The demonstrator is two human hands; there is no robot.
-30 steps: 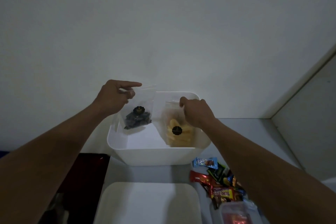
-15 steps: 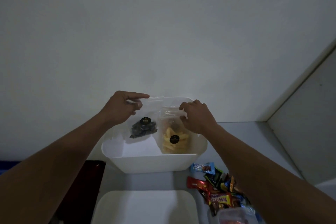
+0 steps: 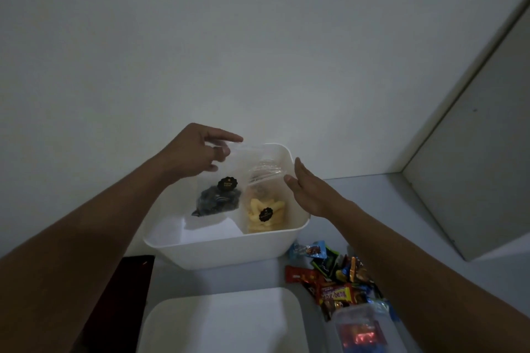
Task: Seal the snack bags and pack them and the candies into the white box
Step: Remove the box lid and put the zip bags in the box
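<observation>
Dark snack bag (image 3: 218, 200) and yellow snack bag (image 3: 263, 210) are both standing inside the white box (image 3: 223, 251) at centre frame, dark one left, yellow one hard against the right wall. The left hand (image 3: 198, 152) pinches the dark bag's top corner between thumb and forefinger, lightly by the look of it. The right hand (image 3: 311, 192) is flat, fingers straight, just beside the yellow bag's crumpled top; touching or not, I can't tell, nor whether either seal is pressed shut. So the bag-packing step looks all but done. The candies (image 3: 329, 275) sit heaped on the worktop (image 3: 372, 198) at lower right, outside the box. Next up, I'd judge: let go, reach down right, and scoop those slippery wrappers in small handfuls.
</observation>
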